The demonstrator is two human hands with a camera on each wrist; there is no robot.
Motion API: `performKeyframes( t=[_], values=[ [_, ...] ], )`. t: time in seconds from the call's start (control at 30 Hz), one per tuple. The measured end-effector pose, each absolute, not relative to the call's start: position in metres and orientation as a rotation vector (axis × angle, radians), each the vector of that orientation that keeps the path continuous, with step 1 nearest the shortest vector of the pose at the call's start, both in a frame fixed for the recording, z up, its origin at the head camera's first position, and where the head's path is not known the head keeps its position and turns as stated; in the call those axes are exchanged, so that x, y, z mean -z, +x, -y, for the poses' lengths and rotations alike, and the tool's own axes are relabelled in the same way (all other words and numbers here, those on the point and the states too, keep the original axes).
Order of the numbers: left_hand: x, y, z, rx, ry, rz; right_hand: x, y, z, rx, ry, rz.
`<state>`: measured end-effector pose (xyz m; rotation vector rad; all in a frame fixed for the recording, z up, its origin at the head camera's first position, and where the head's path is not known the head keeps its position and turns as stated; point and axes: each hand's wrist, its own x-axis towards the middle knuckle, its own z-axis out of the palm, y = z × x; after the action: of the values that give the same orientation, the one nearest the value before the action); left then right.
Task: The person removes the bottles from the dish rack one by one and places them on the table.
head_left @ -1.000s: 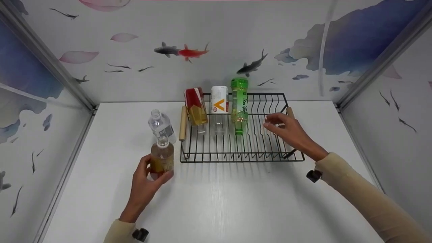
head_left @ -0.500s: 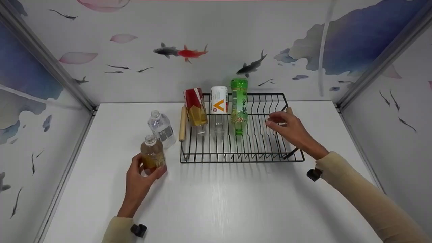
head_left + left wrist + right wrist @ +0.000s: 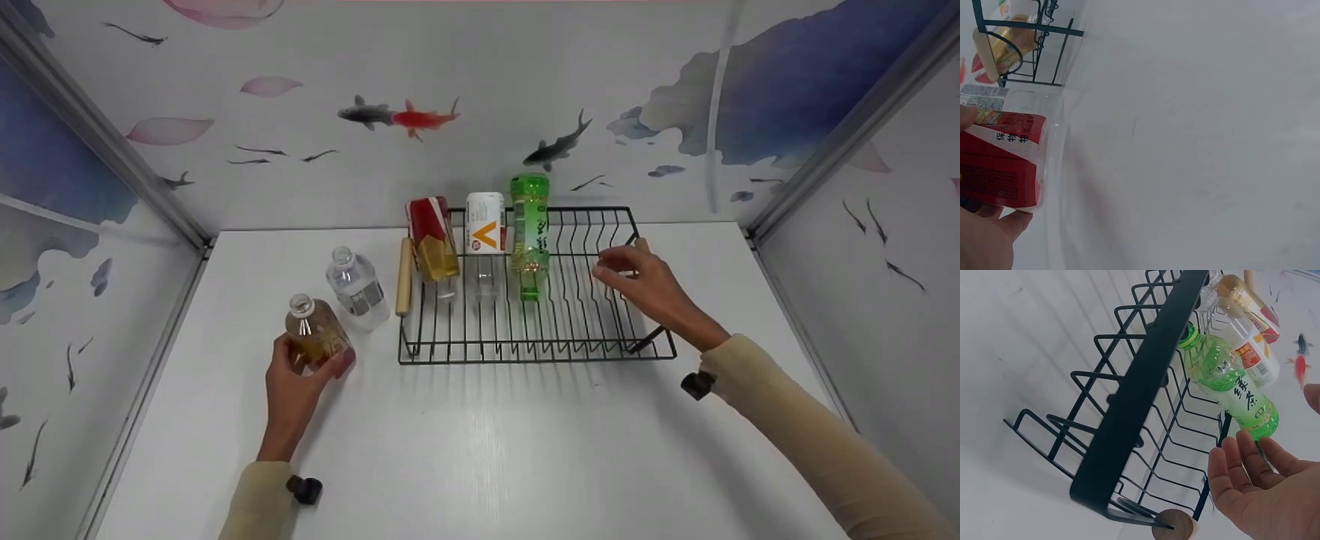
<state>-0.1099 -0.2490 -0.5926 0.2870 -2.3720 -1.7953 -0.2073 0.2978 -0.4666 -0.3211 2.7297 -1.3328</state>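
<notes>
My left hand (image 3: 292, 397) grips a clear plastic bottle (image 3: 319, 334) by its lower part, thumb on one side and fingers on the other. The bottle's neck points up and its label is gold and red; the left wrist view shows the red side of that label (image 3: 1002, 157). Just right of it stands a clear bottle (image 3: 358, 289) with a grey-and-white label. My right hand (image 3: 651, 296) holds nothing, its fingers loosely bent over the right end of a black wire rack (image 3: 536, 361). In the right wrist view its fingertips overlap the base of a green bottle (image 3: 1233, 377).
Leaning neck-down in the rack are a red-and-gold bottle (image 3: 433, 236), a white-labelled bottle (image 3: 486, 217) and the green one. A wooden handle (image 3: 404, 277) closes the rack's left end. Patterned walls surround the white table (image 3: 480, 450) at the back and sides.
My left hand has carried the gripped bottle leftward and slightly back, away from the rack and past the grey-labelled bottle. The right hand has shifted only slightly right.
</notes>
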Motion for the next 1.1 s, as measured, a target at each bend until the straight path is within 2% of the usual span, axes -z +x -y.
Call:
performKeyframes(
  t=[0.6, 1.1],
  values=[
    [0.607, -0.138, 0.264, 1.906, 0.282, 2.295, 0.468, -0.211, -0.297, 1.329, -0.326, -2.722],
    [0.602, -0.135, 0.266, 1.845, 0.279, 2.427, 0.463, -0.21, -0.297, 1.306, -0.341, -2.745]
  ],
)
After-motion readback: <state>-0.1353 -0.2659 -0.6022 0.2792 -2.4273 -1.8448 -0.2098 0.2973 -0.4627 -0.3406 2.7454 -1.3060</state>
